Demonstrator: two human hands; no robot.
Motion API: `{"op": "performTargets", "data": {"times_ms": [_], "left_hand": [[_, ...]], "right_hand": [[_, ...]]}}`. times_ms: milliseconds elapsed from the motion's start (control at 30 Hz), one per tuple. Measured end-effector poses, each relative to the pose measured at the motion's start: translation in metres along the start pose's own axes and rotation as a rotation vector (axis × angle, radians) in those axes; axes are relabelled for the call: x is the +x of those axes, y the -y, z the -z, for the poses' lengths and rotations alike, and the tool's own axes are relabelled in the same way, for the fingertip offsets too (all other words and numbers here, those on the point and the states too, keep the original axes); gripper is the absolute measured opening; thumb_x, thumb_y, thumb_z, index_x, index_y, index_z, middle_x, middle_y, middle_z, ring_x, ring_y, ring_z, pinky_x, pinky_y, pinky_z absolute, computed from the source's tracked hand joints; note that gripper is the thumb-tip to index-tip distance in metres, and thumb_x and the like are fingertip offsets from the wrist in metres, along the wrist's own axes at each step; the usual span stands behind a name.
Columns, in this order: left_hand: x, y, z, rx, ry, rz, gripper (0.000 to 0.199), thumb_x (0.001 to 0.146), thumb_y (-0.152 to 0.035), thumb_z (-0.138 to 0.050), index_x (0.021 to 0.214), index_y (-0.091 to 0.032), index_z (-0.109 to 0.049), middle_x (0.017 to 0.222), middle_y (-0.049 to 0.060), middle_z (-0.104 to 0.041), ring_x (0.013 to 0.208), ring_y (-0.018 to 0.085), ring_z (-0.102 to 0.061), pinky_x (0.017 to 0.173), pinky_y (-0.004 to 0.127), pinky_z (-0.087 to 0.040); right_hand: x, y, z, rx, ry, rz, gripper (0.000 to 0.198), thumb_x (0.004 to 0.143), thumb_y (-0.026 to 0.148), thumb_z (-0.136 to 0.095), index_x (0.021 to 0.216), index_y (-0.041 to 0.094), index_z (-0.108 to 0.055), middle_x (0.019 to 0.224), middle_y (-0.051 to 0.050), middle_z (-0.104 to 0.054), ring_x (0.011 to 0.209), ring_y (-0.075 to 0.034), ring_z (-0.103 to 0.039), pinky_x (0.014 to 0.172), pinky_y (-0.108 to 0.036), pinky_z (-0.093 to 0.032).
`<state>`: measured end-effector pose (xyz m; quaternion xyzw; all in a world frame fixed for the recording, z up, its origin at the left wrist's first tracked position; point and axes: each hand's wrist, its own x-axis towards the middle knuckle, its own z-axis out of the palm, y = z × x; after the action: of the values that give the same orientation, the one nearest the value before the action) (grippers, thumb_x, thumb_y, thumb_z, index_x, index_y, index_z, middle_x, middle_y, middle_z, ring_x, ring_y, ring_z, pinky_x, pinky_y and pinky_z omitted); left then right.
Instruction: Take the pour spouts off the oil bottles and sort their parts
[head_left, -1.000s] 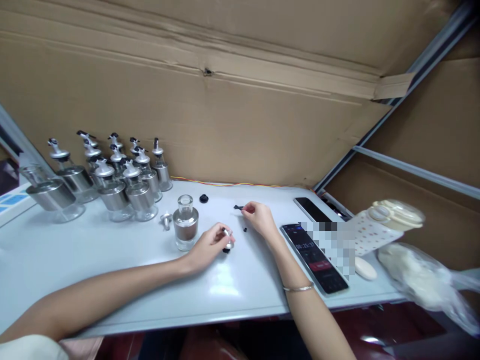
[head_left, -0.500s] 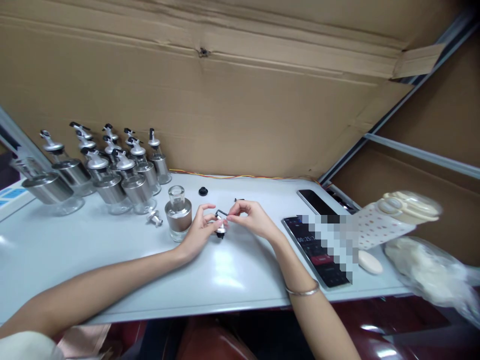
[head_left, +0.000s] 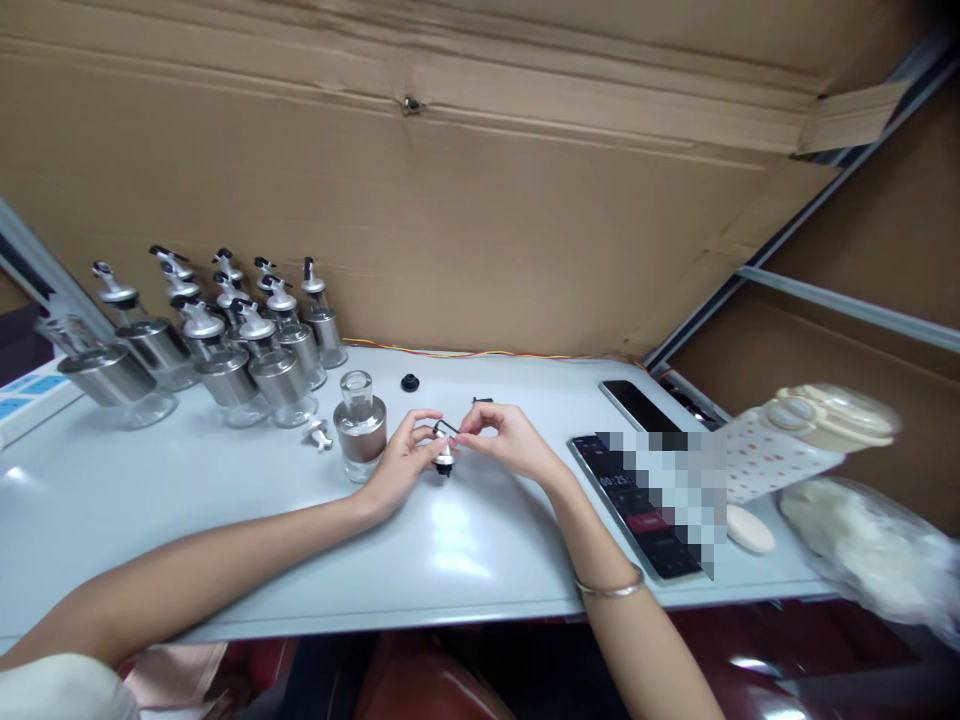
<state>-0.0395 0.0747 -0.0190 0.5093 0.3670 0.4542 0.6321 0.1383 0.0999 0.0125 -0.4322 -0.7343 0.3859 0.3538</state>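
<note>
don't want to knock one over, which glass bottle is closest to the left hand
The open-necked bottle right beside the left hand. It stands apart, to the right of the clustered bottles, most of which wear silver pourer tops.

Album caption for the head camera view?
Near an open bottle, the left hand holds a silver pourer top, the right hand a thin black piece.

The phone with the lit screen [head_left: 637, 508] shows pale digits on a dark ground: "00:25" and then a colon, with the figures after it hidden under a patch of coarse squares. Lower on the same phone, a red block [head_left: 646, 523] holds marks too small to read. Far to the left of that phone, blue panels [head_left: 46, 384] on a white box [head_left: 64, 408] are too small to read.
</note>
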Motion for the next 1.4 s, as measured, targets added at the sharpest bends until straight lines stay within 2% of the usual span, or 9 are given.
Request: {"op": "performTargets", "data": {"times_ms": [233, 400, 533, 767, 1100, 1400], "left_hand": [[0.0005, 0.0017, -0.0005, -0.007, -0.004, -0.007, 0.043, 0.076, -0.038, -0.066, 0.107, -0.022, -0.041, 0.079, -0.001, -0.062, 0.076, 0.015, -0.064, 0.066, 0.025, -0.045], [0.0005, 0.0024, 0.0004, -0.028, 0.006, -0.006, 0.043, 0.076, -0.038, -0.066, 0.108, -0.022, -0.042, 0.082, 0.0, -0.064, 0.079, 0.016, -0.064, 0.067, 0.025, -0.046], [0.0005, 0.0031, 0.001, -0.016, 0.005, -0.004, 0.037, 0.077, -0.038, -0.065, 0.102, -0.022, -0.043, 0.083, 0.001, -0.065, 0.079, 0.016, -0.064, 0.068, 0.026, -0.047], [0.0002, 0.0005, -0.0012, -0.063, 0.006, 0.009, 0.046, 0.076, -0.037, -0.067, 0.109, -0.024, -0.038, 0.081, -0.003, -0.06, 0.08, 0.017, -0.066, 0.069, 0.027, -0.048], [0.0014, 0.0025, 0.0004, -0.103, -0.054, 0.033, 0.043, 0.068, -0.041, -0.073, 0.093, -0.02, -0.045, 0.083, 0.0, -0.064, 0.075, 0.016, -0.066, 0.07, 0.028, -0.05], [0.0031, 0.0061, 0.0021, -0.144, -0.102, 0.062, 0.044, 0.063, -0.038, -0.077, 0.085, -0.019, -0.045, 0.078, -0.001, -0.064, 0.067, 0.013, -0.064, 0.063, 0.026, -0.053]], "right_hand": [[-0.0005, 0.0003, -0.0019, 0.025, 0.035, -0.014, 0.009, 0.07, 0.023, -0.069, 0.07, 0.016, -0.065, 0.065, 0.0, -0.066, 0.065, -0.013, -0.058, 0.067, -0.027, -0.046], [0.0001, 0.0003, -0.002, 0.028, 0.032, -0.004, 0.012, 0.072, 0.025, -0.069, 0.081, 0.017, -0.072, 0.077, -0.003, -0.07, 0.071, -0.015, -0.061, 0.07, -0.028, -0.047], [-0.0005, -0.0014, -0.0013, -0.003, 0.026, 0.029, 0.01, 0.073, 0.026, -0.069, 0.077, 0.017, -0.074, 0.076, -0.004, -0.07, 0.073, -0.016, -0.062, 0.071, -0.028, -0.047], [-0.0006, -0.0023, -0.0019, -0.033, -0.032, 0.034, 0.009, 0.073, 0.025, -0.07, 0.075, 0.017, -0.072, 0.075, -0.004, -0.069, 0.071, -0.015, -0.061, 0.07, -0.027, -0.047], [-0.0004, -0.0049, -0.0019, -0.048, 0.014, 0.064, 0.014, 0.073, 0.03, -0.07, 0.069, 0.017, -0.07, 0.07, -0.003, -0.068, 0.068, -0.014, -0.06, 0.067, -0.027, -0.047], [-0.0004, -0.0043, -0.0082, -0.086, 0.02, 0.064, 0.015, 0.071, 0.029, -0.07, 0.066, 0.016, -0.066, 0.067, -0.002, -0.065, 0.065, -0.014, -0.058, 0.064, -0.026, -0.045]]}}
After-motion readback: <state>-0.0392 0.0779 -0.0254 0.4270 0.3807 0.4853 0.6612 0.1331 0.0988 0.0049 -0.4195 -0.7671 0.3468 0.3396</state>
